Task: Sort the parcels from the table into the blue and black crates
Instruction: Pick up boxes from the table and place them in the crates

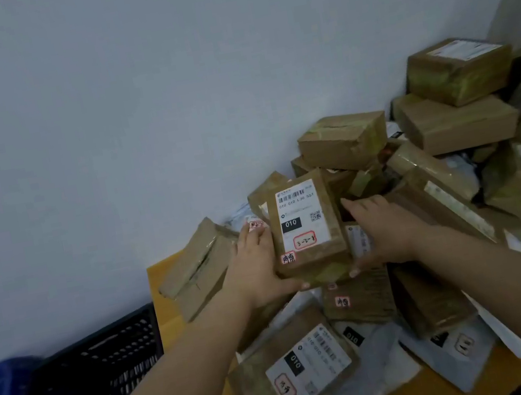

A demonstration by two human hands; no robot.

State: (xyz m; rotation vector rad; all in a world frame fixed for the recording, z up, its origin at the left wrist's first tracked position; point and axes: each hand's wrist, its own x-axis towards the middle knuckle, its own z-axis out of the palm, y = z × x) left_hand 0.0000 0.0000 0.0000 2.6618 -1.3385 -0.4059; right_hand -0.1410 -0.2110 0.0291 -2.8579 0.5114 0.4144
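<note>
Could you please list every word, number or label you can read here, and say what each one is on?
"010", white on black: label of the held box.
"010 010 L30 551" (last digits uncertain): under the barcode on that label.
"3-2-8", handwritten in a red frame: same label.
"010": label of the front box.
Handwritten red-framed stickers and all other labels: too blurred.

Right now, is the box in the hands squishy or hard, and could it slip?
The held box probably stays stiff: its cardboard edges look straight. Shiny tape might make it slippery, but the left hand and right hand grip opposite sides.
</note>
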